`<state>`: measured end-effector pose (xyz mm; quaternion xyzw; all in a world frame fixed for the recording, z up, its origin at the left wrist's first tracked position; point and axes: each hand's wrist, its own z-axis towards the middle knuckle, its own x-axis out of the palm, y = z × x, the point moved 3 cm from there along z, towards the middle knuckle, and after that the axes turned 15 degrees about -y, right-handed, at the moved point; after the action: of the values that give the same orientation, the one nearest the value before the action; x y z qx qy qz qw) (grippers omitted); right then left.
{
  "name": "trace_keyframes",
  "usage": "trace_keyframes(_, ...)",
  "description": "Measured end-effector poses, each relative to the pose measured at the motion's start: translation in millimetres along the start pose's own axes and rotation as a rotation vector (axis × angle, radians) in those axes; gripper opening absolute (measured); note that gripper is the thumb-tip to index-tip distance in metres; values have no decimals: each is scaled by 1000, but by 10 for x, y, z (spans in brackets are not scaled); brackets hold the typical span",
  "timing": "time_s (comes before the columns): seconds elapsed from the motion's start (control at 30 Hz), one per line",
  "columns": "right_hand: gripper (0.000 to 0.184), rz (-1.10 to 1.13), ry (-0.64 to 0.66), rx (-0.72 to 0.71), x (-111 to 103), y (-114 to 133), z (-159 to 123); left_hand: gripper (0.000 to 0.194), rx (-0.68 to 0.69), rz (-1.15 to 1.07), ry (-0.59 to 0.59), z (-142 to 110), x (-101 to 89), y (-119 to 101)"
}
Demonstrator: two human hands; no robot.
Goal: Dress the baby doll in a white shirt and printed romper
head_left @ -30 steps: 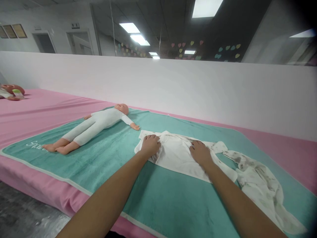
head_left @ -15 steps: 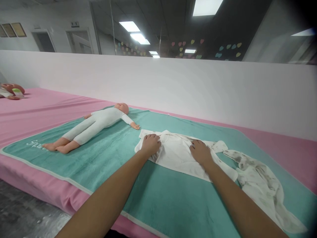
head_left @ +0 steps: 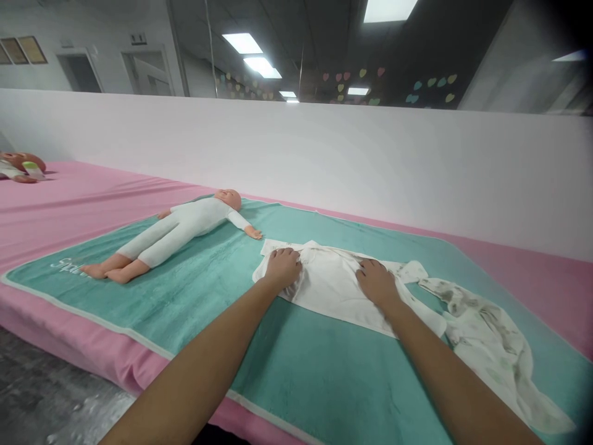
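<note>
A white baby garment (head_left: 328, 281) lies spread on a teal blanket (head_left: 319, 371), with a faint print showing along its far edge and some creases in the middle. My left hand (head_left: 283, 269) rests palm down on its left end, fingers laid over the cloth and wrinkles beside the thumb. On the right part of the same garment, my right hand (head_left: 377, 284) lies with its fingers on the fabric. Both palms are hidden from view. Left of the garment, a baby doll (head_left: 185, 225) in a white bodysuit lies on its back, one hand close to the garment's corner.
A crumpled white printed baby garment (head_left: 495, 352) lies on the right of the blanket. The blanket covers part of a pink padded surface (head_left: 92, 188) backed by a white low wall (head_left: 296, 154). Another doll (head_left: 23, 164) and a green-capped bottle (head_left: 33, 170) are at far left.
The view has tilted slightly, so the scene sits a little higher. Both hands keep their places on the garment; nothing else has visibly moved.
</note>
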<state>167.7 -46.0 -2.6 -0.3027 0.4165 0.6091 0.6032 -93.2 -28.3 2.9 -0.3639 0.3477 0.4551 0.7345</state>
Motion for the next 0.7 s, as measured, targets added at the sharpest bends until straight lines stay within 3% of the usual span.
trace_keyframes(0.7, 33, 4, 15, 9, 5, -4, 4, 31, 3, -7, 6, -3, -3, -3)
